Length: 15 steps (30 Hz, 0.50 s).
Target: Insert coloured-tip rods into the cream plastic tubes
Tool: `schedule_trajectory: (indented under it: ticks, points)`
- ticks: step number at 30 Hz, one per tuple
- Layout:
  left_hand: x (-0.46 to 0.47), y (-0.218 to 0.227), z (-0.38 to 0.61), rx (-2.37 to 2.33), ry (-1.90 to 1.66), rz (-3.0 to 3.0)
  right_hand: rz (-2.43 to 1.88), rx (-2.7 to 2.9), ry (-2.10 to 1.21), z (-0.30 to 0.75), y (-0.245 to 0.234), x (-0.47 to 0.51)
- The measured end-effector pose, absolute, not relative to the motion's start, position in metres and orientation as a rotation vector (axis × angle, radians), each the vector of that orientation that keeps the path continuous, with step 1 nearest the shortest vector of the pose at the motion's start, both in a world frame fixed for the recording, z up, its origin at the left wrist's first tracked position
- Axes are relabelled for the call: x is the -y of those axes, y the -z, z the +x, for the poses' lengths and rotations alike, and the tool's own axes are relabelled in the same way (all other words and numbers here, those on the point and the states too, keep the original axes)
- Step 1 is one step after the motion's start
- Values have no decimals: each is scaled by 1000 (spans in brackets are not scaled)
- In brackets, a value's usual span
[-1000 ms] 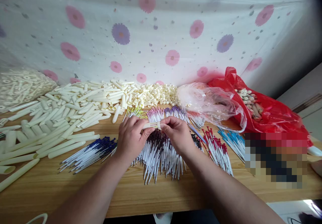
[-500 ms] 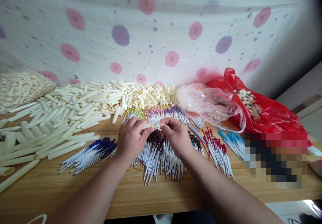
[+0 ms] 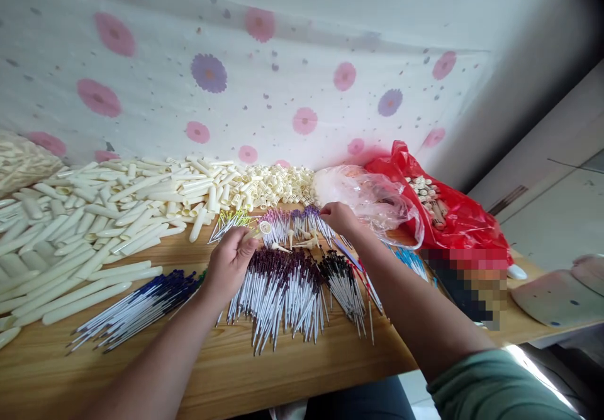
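Note:
My left hand [image 3: 229, 261] is closed round a cream pen barrel [image 3: 258, 229] whose open end points right, above the heap of purple-tipped refills [image 3: 282, 281]. My right hand [image 3: 338, 216] has reached back to the row of violet-tipped refills [image 3: 312, 216] beside the clear plastic bag [image 3: 372, 197], fingers pinched together at the refill tips; whether it holds one I cannot make out. Small cream parts [image 3: 302, 242] lie between the two hands.
Cream barrels and caps [image 3: 117, 206] are heaped at the left on the wooden table [image 3: 292, 370]. Blue refills [image 3: 136, 303] lie front left, black refills [image 3: 344, 285] beside the purple. A red bag [image 3: 453, 219] with small parts sits at the right.
My hands have come apart. The right hand left the barrel and moved back and right to the violet refills. The left hand keeps the barrel. The view shifted right.

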<state>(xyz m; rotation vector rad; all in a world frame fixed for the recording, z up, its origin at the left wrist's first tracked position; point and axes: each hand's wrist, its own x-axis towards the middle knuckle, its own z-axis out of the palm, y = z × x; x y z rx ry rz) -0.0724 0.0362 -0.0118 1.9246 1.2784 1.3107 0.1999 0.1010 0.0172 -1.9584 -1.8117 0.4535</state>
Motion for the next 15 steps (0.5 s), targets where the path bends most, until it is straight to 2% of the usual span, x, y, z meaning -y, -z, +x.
schedule_trajectory:
  ticks: [6, 15]
  points:
    - [-35, 11, -72, -1328, -1280, 1887, -2274, 1991, -474, 182, 12, -132]
    - [-33, 7, -67, -1311, -1245, 1815, -2414, 1971, -448, 179, 15, -148]
